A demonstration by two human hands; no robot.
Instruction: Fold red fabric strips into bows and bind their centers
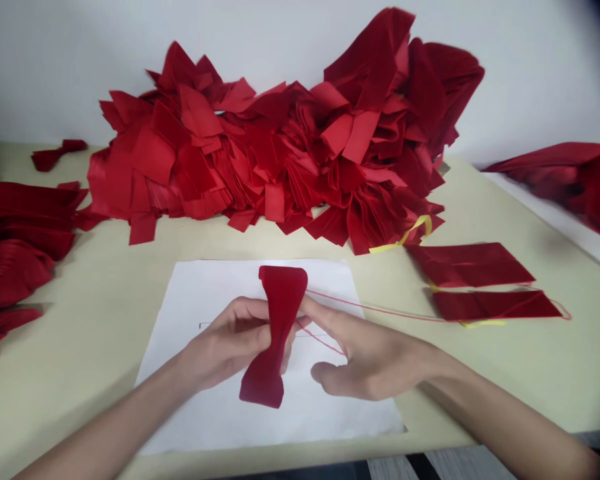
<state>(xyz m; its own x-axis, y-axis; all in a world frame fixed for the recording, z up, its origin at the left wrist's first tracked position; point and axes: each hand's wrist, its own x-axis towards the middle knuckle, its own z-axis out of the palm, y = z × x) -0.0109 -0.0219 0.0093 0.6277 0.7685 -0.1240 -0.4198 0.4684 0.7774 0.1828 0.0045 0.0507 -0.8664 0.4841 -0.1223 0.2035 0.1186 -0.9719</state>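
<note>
A red fabric bow (275, 333) is pinched at its waist over a white sheet of paper (205, 413).

The bow is held upright above the middle of the paper, gathered narrow at its centre and flared at both ends. It is gripped at the gathered waist by the left hand (230, 343), whose fingers are closed around it. The bow's right edge is touched by the fingertips of the right hand (370, 357), where a thin red thread (380, 308) is pinched; the other fingers are spread loosely. The thread is stretched rightward to two flat red fabric strips (473, 263) lying on the beige table (480, 373). A large heap of red fabric pieces (280, 147) is piled behind the paper, against the wall.
</note>
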